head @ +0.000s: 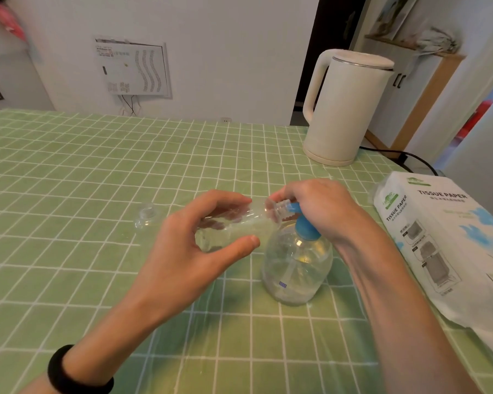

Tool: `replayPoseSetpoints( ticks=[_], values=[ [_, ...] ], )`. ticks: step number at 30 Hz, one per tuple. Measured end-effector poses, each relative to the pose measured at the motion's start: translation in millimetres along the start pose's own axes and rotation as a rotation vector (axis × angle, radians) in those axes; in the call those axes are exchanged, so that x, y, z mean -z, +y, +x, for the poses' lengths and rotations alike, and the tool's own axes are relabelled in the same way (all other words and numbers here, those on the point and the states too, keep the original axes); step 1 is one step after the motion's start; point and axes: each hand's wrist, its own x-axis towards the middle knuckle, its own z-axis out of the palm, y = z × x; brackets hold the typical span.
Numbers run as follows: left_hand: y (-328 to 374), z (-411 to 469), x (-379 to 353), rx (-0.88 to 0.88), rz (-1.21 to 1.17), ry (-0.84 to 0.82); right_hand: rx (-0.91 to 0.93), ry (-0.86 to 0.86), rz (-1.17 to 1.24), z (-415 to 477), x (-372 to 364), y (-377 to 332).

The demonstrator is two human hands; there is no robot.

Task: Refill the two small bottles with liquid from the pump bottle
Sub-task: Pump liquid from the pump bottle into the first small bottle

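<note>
The left hand [199,240] has thumb and fingers curled round a small clear bottle [239,223], held off the table at the centre of the frame, nearly on its side, with its threaded mouth up against the nozzle. The right hand [319,206] is curled over the blue pump head [305,228] of the pump bottle [296,268], which stands on the green checked tablecloth [69,194] just right of centre. Its fingertips reach down by the small bottle's neck, though whether they also steady that neck is hard to tell.

The main risk is a miss at the mouth: the opening is narrow, and a press that shifts the nozzle would send liquid down the outside and onto the cloth. The tilt is a second hazard — some liquid seems to lie along the bottle's lower side, and lowering the mouth further would let it run out. A hard, off-centre push could also rock the pump bottle. A small clear piece [147,216], perhaps the cap, lies left of centre — easily knocked by the left forearm.
</note>
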Motion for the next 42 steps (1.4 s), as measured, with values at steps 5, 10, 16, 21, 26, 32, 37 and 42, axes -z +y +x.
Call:
replayPoseSetpoints(
  ticks=[5, 10, 16, 21, 26, 32, 37, 42],
  values=[
    [3, -1, 0, -0.005, -0.006, -0.002, -0.015, 0.033, 0.083, -4, 3, -2],
    [4, 0, 0, -0.002, -0.008, -0.005, -0.033, 0.082, 0.125, -5, 3, -6],
    [5, 1, 0, 0.009, 0.027, -0.001, -0.017, 0.092, 0.103, -5, -3, -2],
    [10, -1, -2, 0.020, 0.065, -0.007, -0.028, 0.095, 0.137, -6, -3, -1],
    [12, -2, -2, 0.003, 0.068, -0.031, -0.024, 0.117, 0.118, -6, -1, -3],
    [10, -1, -1, -0.052, 0.128, -0.053, 0.008, 0.146, 0.110, -5, -5, -3],
    [12, -3, 0, -0.112, 0.206, -0.061, -0.003, 0.131, 0.125, -6, -6, 0],
    [12, -3, 0, -0.158, 0.246, -0.058, 0.006, 0.151, 0.128, -6, -1, -2]
  ],
)
